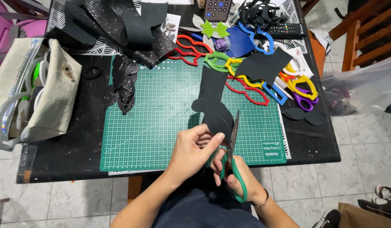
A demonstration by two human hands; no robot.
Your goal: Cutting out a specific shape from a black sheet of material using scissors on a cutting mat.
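Black foam point(213, 105) stands lengthwise away from the gripping left hand point(194, 150), just left of the scissors point(232, 156) the right hand point(233, 173) holds.

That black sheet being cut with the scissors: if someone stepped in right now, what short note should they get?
Left hand: pinches the lower edge of the black sheet, holding it up over the green cutting mat.
Right hand: fingers through the green-handled scissors, blades at the sheet's right edge.
Done: the sheet's outline already looks curved along its left side.
Left: the cut at the right edge is in progress; how much remains I cannot tell.
Nearby: coloured plastic templates and glittery black pieces at the mat's far side, pouch on the left.
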